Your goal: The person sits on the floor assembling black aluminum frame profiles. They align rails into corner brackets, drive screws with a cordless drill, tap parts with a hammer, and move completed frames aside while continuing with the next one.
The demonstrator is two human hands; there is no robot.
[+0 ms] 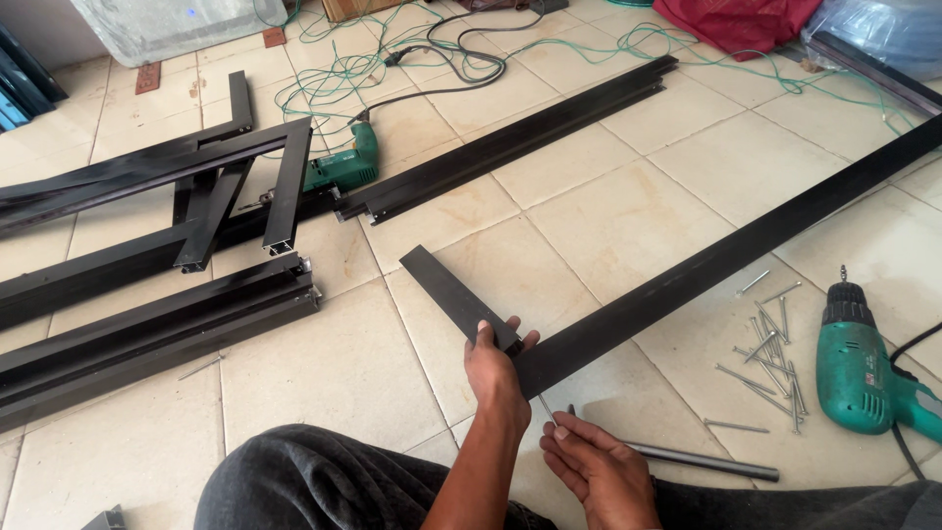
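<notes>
Pressing: left hand clamps short black bar against long black bar at corner | right hand pinches long screw | green drill lies near screws

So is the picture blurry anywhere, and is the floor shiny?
Head view: mostly sharp, with even, soft daylight. The pale glossy floor tiles carry a faint sheen but no harsh glare. Shadows are weak, just thin ones beside the long black metal bar and under the left hand. The scattered steel screws look crisp. Straight bars bend slightly toward the edges, a wide-lens effect.
</notes>
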